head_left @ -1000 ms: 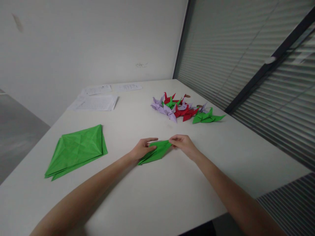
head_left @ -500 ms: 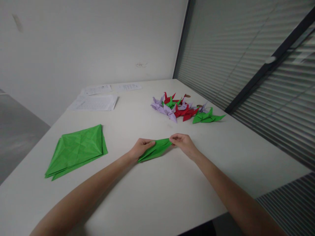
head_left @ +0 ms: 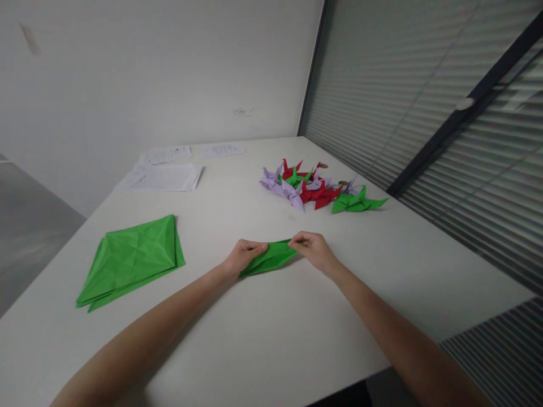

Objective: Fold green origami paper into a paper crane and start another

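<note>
A folded piece of green paper (head_left: 274,256) is stretched between my two hands, just above the white table. My left hand (head_left: 242,257) pinches its left part, with the thumb lying on top. At the right end, the thumb and fingers of my right hand (head_left: 313,247) are pressed together on the paper's upper edge. Creased green sheets (head_left: 133,257) lie stacked at the left. Beyond my hands sits a group of folded paper figures in red (head_left: 321,195), lilac (head_left: 274,182) and green (head_left: 360,202).
Printed white papers (head_left: 163,177) lie at the back left of the white table (head_left: 237,339). A wall (head_left: 190,68) stands behind it. Window blinds (head_left: 390,85) with a dark frame run along the right side.
My right hand has shifted its pinch slightly to the left along the paper's edge. The green paper now looks a little flatter, and its lower left tip has moved up slightly.
</note>
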Tool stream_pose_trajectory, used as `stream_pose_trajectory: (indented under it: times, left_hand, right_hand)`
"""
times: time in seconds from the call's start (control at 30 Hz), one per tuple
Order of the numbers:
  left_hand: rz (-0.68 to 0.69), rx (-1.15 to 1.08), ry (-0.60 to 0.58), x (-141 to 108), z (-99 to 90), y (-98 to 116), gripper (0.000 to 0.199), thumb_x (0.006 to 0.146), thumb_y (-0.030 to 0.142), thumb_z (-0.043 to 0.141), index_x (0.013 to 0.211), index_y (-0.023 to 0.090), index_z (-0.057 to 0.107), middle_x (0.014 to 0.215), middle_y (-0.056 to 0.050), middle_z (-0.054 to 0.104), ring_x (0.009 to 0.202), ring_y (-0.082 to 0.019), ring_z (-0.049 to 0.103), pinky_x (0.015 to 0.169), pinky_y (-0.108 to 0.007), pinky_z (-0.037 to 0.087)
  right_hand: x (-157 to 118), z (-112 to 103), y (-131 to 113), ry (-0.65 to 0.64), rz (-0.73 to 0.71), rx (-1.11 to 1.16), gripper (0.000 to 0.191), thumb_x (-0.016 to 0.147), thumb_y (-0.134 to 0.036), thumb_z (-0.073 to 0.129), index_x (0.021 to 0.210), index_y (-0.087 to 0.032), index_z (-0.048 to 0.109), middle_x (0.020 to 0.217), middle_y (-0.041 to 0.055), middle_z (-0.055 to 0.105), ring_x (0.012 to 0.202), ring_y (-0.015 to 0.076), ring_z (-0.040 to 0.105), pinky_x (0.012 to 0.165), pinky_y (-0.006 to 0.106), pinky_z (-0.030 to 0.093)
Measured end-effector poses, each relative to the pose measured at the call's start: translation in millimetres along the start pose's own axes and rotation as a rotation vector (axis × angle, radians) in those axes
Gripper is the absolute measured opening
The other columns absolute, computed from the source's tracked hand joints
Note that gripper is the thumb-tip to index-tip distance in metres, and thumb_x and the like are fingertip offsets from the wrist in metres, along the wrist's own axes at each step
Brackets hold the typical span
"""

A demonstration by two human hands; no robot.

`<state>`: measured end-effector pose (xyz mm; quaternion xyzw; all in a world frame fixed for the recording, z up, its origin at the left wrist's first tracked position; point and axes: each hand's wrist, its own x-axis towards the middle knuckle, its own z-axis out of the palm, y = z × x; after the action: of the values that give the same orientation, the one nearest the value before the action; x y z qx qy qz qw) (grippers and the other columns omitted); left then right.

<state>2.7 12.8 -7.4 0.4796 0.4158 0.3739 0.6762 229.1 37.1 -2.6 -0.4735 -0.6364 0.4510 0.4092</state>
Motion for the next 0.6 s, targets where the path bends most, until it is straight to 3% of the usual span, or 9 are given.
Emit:
stream_pose_trajectory:
  times: [0.13, 0.3, 0.5, 0.6]
  left_hand:
    - [-0.028, -0.082, -0.011, -0.4, -0.9, 2.1, 0.051, 0.064, 0.054, 0.079, 0.089, 0.01, 0.076, 0.077, -0.008, 0.074, 0.064, -0.018, 0.065, 0.065, -0.029, 0.051]
    - [-0.038, -0.122, 0.058, -3.6, 3.1, 4.4, 0.049, 0.063, 0.054, 0.08, 0.084, 0.01, 0.076, 0.073, -0.008, 0.074, 0.062, -0.018, 0.065, 0.062, -0.029, 0.05]
    - [0.019, -0.094, 0.043, -3.6, 3.8, 2.4, 0.049, 0.063, 0.053, 0.079, 0.088, 0.011, 0.076, 0.076, -0.007, 0.074, 0.065, -0.018, 0.065, 0.062, -0.027, 0.049]
    - [0.01, -0.086, 0.02, -3.3, 2.3, 3.6, 0.048, 0.064, 0.053, 0.079, 0.085, 0.01, 0.076, 0.074, -0.006, 0.073, 0.061, -0.016, 0.062, 0.058, -0.025, 0.047]
  right_hand:
    - [-2.6, 1.7, -4.1, 0.006, -0.057, -0.016, 0.026, 0.069, -0.044, 0.072, 0.069, -0.019, 0.067, 0.067, 0.0022, 0.066, 0.064, 0.0164, 0.059, 0.061, 0.029, 0.046]
    - [-5.6, 4.2, -10.3, 0.053, -0.169, -0.076, 0.025, 0.074, -0.045, 0.07, 0.069, -0.02, 0.067, 0.073, 0.004, 0.065, 0.072, 0.0183, 0.059, 0.064, 0.03, 0.047]
    - [-0.7, 1.6, 0.9, 0.113, -0.038, 0.026, 0.034, 0.06, -0.051, 0.078, 0.068, -0.019, 0.07, 0.1, 0.0086, 0.066, 0.085, 0.0194, 0.062, 0.072, 0.031, 0.051]
    - [-1.3, 1.5, -0.2, 0.073, 0.08, 0.134, 0.04, 0.058, -0.053, 0.079, 0.073, -0.018, 0.07, 0.087, 0.0073, 0.07, 0.072, 0.0171, 0.063, 0.07, 0.033, 0.052]
